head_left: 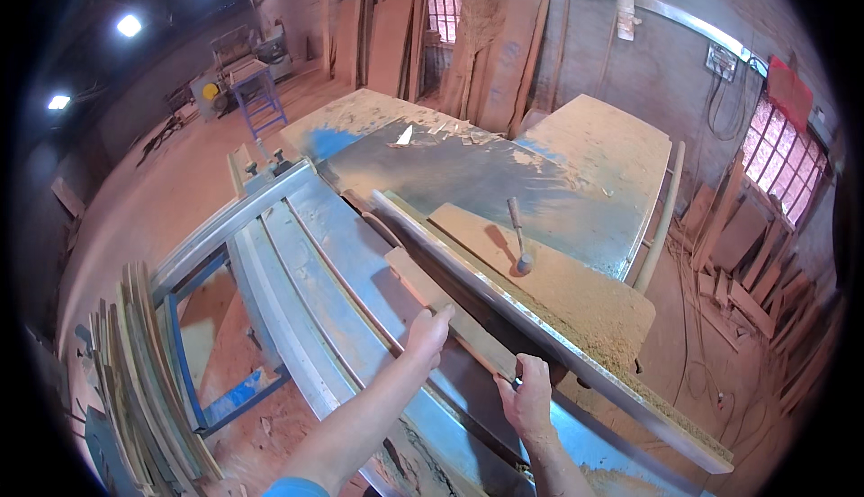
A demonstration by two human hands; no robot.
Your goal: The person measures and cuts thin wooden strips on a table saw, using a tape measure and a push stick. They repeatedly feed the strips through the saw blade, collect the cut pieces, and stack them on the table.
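The right hand [528, 398] has its fingers curled around the near end of a narrow wooden board [412, 279]; farther along, the left hand [425, 337] grips it too. The board lies along a long rail [540, 324], over the metal desk [328, 227]. Beyond, a handled tool [516, 223] rests on a brown panel [585, 304].

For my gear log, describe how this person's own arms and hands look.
Neither the left hand nor right hand wears a glove; both forearms are bare where visible. A blue sleeve shows on the left; none shows on the right.
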